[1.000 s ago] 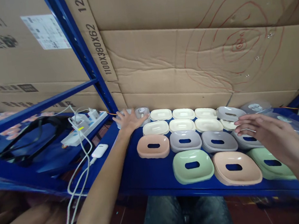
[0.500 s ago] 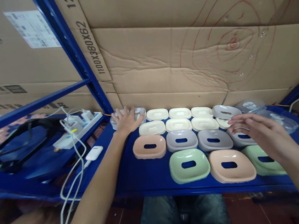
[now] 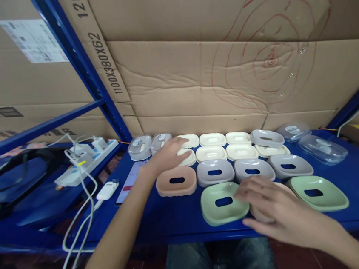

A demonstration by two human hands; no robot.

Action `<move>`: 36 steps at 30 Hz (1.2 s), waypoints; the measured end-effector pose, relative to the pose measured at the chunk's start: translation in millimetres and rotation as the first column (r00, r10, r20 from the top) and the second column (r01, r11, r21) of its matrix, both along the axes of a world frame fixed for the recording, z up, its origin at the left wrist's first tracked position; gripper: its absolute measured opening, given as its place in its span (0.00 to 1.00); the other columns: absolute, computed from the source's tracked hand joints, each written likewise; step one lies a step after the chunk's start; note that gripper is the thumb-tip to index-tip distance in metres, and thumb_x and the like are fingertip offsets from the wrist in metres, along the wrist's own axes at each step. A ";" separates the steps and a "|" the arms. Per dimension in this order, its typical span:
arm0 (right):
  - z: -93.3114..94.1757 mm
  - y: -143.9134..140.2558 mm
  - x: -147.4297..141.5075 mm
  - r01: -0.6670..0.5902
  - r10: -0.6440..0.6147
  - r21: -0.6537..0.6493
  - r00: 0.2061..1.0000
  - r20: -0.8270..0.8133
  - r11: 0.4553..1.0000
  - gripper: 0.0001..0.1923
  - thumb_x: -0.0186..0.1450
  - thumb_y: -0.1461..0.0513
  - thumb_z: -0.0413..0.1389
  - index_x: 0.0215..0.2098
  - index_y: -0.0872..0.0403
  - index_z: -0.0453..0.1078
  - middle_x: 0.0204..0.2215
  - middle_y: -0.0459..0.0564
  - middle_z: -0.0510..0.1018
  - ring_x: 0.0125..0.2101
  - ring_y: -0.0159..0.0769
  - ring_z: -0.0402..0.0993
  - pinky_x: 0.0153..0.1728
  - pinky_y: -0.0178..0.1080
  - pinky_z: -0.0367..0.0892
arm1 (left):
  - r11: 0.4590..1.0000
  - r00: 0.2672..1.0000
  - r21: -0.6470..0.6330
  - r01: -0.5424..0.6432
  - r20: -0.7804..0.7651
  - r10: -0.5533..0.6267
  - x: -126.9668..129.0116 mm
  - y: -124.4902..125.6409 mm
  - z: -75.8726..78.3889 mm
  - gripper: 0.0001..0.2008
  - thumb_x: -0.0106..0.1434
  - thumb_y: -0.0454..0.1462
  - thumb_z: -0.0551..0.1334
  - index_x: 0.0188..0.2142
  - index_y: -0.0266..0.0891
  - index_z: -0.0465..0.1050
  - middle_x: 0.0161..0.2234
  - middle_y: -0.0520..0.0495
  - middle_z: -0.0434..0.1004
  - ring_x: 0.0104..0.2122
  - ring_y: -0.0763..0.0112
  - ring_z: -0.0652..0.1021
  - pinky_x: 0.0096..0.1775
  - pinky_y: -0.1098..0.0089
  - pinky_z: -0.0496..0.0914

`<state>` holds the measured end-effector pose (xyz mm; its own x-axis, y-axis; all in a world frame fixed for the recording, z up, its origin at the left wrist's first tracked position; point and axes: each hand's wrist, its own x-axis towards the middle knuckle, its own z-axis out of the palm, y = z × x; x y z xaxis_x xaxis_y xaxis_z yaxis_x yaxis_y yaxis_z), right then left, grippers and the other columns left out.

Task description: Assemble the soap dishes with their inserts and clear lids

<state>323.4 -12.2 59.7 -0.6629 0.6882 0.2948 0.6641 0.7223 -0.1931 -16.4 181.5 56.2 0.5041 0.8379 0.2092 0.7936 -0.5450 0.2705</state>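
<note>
My left hand (image 3: 167, 157) reaches over the left end of the cream oval trays, thumb and fingers apart. Its fingertips overlap the back cream tray (image 3: 191, 141) and its thumb crosses the front cream tray (image 3: 186, 158); whether it touches them I cannot tell. Slightly blurred, my right hand (image 3: 270, 204) hovers over a peach soap dish (image 3: 287, 186), hiding most of it, with fingers stretched towards the green soap dish (image 3: 225, 211). Another peach soap dish (image 3: 177, 189) lies below my left hand. Grey soap dishes (image 3: 216, 180) with slots form the middle row.
Clear-lidded soap boxes (image 3: 140, 148) stand at the back left, and clear lids (image 3: 324, 148) lie at the right. A phone (image 3: 129, 186), a white charger (image 3: 107, 191) and a power strip (image 3: 89, 163) with loose cables are on the left. Cardboard (image 3: 173, 79) closes off the back.
My left hand has left the clear boxes at the back left and moved right to the cream trays. My right hand has come left and nearer, over the front peach dish.
</note>
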 end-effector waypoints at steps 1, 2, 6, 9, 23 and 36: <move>-6.1 -3.4 -9.9 -0.032 0.030 0.040 0.999 0.045 0.999 0.19 0.75 0.55 0.61 0.62 0.50 0.75 0.54 0.56 0.82 0.59 0.52 0.76 0.62 0.58 0.73 | 0.999 0.998 -0.025 0.037 -0.041 -0.038 6.2 -2.2 -2.1 0.28 0.74 0.49 0.57 0.69 0.43 0.70 0.69 0.40 0.72 0.70 0.49 0.69 0.71 0.53 0.61; -12.9 -5.5 -18.2 -0.056 0.050 0.069 0.995 0.085 0.996 0.19 0.75 0.55 0.61 0.62 0.51 0.75 0.53 0.56 0.82 0.59 0.53 0.76 0.63 0.59 0.72 | 0.998 0.995 -0.042 0.049 -0.090 -0.053 11.6 -3.5 -5.0 0.28 0.73 0.47 0.58 0.69 0.42 0.70 0.69 0.39 0.72 0.70 0.48 0.69 0.71 0.53 0.61; -37.0 -3.5 -36.0 -0.092 0.066 0.153 0.984 0.165 0.984 0.19 0.75 0.53 0.61 0.59 0.55 0.76 0.49 0.57 0.81 0.55 0.54 0.76 0.62 0.59 0.71 | 0.997 0.970 -0.076 -0.002 -0.242 -0.017 24.7 -2.8 -16.4 0.26 0.70 0.45 0.61 0.66 0.43 0.72 0.64 0.37 0.75 0.65 0.47 0.74 0.65 0.53 0.68; -45.2 0.9 -39.5 -0.104 0.061 0.217 0.979 0.196 0.971 0.18 0.76 0.54 0.60 0.58 0.56 0.76 0.48 0.57 0.81 0.54 0.53 0.75 0.61 0.57 0.70 | 0.998 0.963 -0.061 -0.021 -0.269 0.003 27.7 -1.2 -17.6 0.25 0.70 0.44 0.61 0.65 0.45 0.73 0.63 0.37 0.75 0.63 0.48 0.75 0.63 0.54 0.71; -48.3 5.5 -44.2 -0.125 0.073 0.248 0.976 0.206 0.961 0.15 0.76 0.61 0.56 0.59 0.55 0.75 0.44 0.56 0.80 0.51 0.50 0.72 0.61 0.55 0.66 | 0.984 0.923 -0.069 -0.166 -0.361 0.130 41.8 6.8 -6.1 0.33 0.58 0.45 0.71 0.63 0.42 0.74 0.61 0.30 0.75 0.60 0.35 0.76 0.57 0.45 0.73; -26.8 9.8 -40.1 -0.117 0.109 0.343 0.993 0.044 0.932 0.18 0.72 0.64 0.58 0.59 0.57 0.75 0.45 0.57 0.80 0.56 0.53 0.72 0.68 0.66 0.64 | 0.980 0.932 -0.057 -0.189 -0.326 0.161 34.7 8.0 -7.4 0.39 0.59 0.48 0.71 0.67 0.38 0.70 0.59 0.28 0.75 0.59 0.36 0.77 0.57 0.48 0.73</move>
<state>283.3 -2.3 32.9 -0.7400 0.4675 0.4837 0.5756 0.8121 0.0957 18.3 189.5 48.8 0.3763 0.9264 -0.0142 0.9263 -0.3758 0.0278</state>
